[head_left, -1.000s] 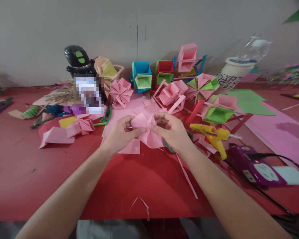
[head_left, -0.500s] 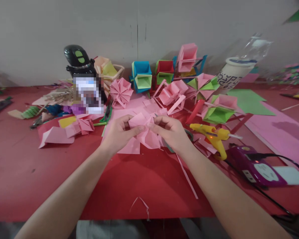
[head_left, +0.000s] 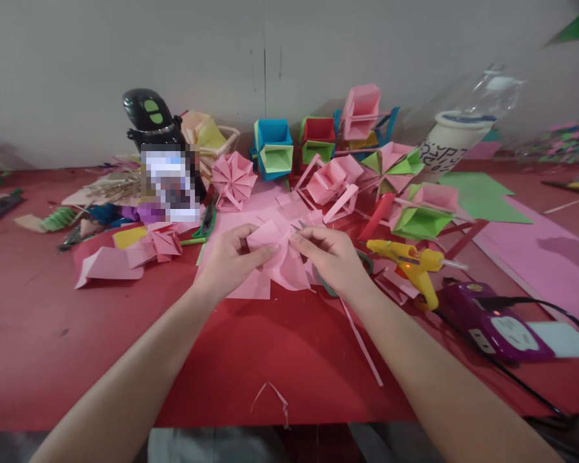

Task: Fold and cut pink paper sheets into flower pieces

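In the head view, we located the pink folded paper near the middle of the red desk, between both hands and over flat pink sheets. The left hand pinched its left side between thumb and fingers; the right hand pinched its upper right part.

We judged the work partly complete: creases were set, but the panels were spread and not yet closed. Shaping of these loose panels appeared to remain. Behind it, we noted assembled pieces, including a blue box and a pleated pink rosette. The yellow glue gun lay apart from both hands.

We found no readable brand. Dark marks on the white cup formed no words we could resolve, and the pale label on the purple power adapter was too small to read.
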`<state>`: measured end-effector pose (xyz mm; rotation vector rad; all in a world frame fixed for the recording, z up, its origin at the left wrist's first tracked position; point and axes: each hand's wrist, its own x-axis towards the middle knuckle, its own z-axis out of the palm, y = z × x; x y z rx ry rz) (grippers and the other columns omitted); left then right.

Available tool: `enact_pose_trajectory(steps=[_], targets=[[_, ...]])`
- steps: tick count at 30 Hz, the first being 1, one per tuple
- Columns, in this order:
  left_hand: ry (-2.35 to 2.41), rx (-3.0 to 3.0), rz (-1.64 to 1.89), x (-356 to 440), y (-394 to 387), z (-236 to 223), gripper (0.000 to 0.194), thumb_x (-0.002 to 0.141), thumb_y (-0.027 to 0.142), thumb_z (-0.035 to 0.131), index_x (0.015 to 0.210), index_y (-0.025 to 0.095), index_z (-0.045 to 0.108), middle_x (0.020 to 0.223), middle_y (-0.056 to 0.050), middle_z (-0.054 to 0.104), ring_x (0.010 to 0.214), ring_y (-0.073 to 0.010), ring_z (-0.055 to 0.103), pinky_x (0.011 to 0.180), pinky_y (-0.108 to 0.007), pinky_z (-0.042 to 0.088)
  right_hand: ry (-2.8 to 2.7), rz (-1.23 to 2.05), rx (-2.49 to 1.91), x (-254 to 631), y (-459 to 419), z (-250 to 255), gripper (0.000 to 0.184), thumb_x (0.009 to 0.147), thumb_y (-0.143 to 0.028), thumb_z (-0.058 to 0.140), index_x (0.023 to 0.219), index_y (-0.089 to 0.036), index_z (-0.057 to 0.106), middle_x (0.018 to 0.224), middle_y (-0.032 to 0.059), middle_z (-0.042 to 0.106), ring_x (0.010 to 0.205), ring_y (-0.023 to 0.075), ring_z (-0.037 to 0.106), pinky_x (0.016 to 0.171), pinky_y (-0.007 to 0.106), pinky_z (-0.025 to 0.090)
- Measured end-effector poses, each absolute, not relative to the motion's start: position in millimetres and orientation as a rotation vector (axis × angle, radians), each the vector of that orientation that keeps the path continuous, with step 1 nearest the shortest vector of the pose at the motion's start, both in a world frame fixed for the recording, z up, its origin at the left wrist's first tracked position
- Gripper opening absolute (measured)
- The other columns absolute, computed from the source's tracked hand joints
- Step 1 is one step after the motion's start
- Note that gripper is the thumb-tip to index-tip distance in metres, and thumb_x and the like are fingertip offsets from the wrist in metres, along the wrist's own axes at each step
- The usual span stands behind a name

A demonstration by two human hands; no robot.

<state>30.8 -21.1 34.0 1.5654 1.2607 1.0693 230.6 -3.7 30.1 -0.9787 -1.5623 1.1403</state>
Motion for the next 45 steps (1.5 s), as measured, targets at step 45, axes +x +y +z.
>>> enact_pose_trajectory(steps=[45], targets=[[1.059,1.228,1.084,38.0,-21.5,32.6,0.030,0.071,0.033,0.088,0.084,0.016,0.067,0.078,0.000,0.071,0.072,-0.0132,0.069,0.074,-0.029,0.062,-1.432,0.833,-1.035,232.1,-9.1,39.6,0.031,0.091,-0.040,0.068,0.068,-0.019,0.062,0.061,-0.0020,0.053,0.058,0.0119,0.046,0.056,0.026,0.039]])
